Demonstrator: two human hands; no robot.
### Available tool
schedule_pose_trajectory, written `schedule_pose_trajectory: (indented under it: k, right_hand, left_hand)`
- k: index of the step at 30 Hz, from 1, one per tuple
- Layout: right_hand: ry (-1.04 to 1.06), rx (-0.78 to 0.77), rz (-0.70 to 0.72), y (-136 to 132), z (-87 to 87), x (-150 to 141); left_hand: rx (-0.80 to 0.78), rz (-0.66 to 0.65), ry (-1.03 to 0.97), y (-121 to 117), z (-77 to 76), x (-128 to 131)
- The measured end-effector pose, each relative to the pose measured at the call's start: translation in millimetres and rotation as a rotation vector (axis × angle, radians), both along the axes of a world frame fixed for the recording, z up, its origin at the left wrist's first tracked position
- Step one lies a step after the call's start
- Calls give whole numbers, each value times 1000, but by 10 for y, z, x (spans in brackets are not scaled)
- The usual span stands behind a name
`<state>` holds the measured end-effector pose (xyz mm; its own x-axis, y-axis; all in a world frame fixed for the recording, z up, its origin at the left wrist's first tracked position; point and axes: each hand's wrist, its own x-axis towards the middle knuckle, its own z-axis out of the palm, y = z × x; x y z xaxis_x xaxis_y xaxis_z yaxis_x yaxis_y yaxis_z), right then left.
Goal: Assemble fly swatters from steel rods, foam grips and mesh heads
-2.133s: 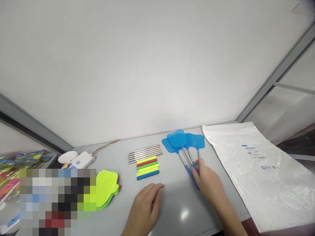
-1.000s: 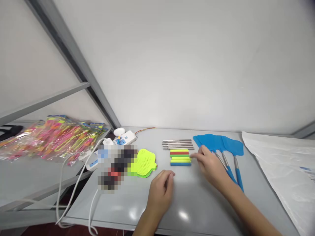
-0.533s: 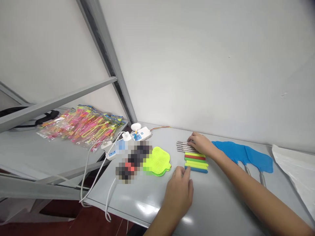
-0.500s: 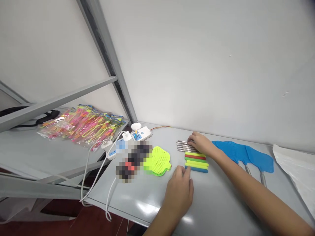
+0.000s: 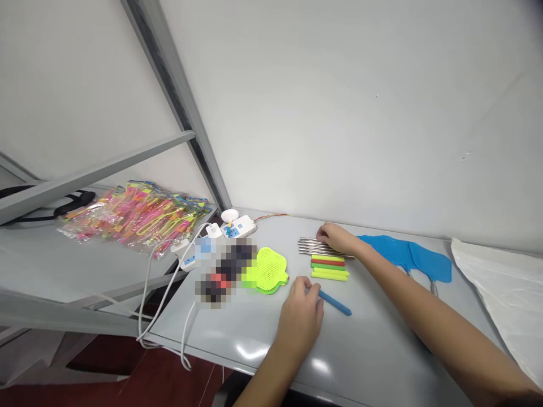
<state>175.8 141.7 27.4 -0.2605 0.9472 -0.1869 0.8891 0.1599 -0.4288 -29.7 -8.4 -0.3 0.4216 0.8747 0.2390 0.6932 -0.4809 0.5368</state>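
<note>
My left hand (image 5: pixel 300 316) is closed on one end of a blue handle tube (image 5: pixel 336 302), which slants away to the right just above the grey table. My right hand (image 5: pixel 338 237) has its fingers pinched at the far side of a row of thin metal rods (image 5: pixel 311 247); the grip itself is partly hidden. Closest to me in front of the rods lie several handle tubes in yellow, red and green (image 5: pixel 328 267). Left of them are bright green fly swatter heads (image 5: pixel 270 268). Beyond my right forearm lie blue swatter heads (image 5: pixel 428 261) with metal shafts attached.
White power strips (image 5: pixel 240 227) with cables sit at the table's left corner, beside a pixelated dark object (image 5: pixel 229 271). Packaged colourful items (image 5: pixel 144 215) lie on the left shelf behind a grey metal bar (image 5: pixel 127 164). A white sheet (image 5: pixel 496 299) covers the right side.
My left hand has taken the blue tube from the front of the row and drawn it nearer, turning it aslant. My right hand stays at the rods. The view has shifted slightly.
</note>
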Motion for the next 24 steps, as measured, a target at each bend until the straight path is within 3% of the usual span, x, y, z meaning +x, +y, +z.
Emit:
schedule_pose_trajectory:
  k: [4, 10, 15, 19, 20, 22, 24]
  right_hand:
    - [42, -50, -32, 33, 12, -26]
    - [175, 52, -147, -33, 96, -103]
    - [424, 333, -279, -308, 428, -216]
    - [673, 526, -363, -854, 783, -399]
    - [760, 547, -374, -1015, 856, -447]
    - [1244, 468, -369, -1315, 964, -528]
    - [1569, 402, -398, -1543, 1017, -578]
  left_hand:
    - [4, -46, -28, -38, 22, -17]
    - [-129, -126, -436, -159, 175, -137]
    - [-83, 6, -740, -238, 280, -163]
    - [-110, 24, -914, -277, 274, -83]
    - [-145, 27, -935, -287, 261, -57]
    - [-212, 33, -925, -308, 223, -4]
    - [-255, 33, -871, -326, 172, 47]
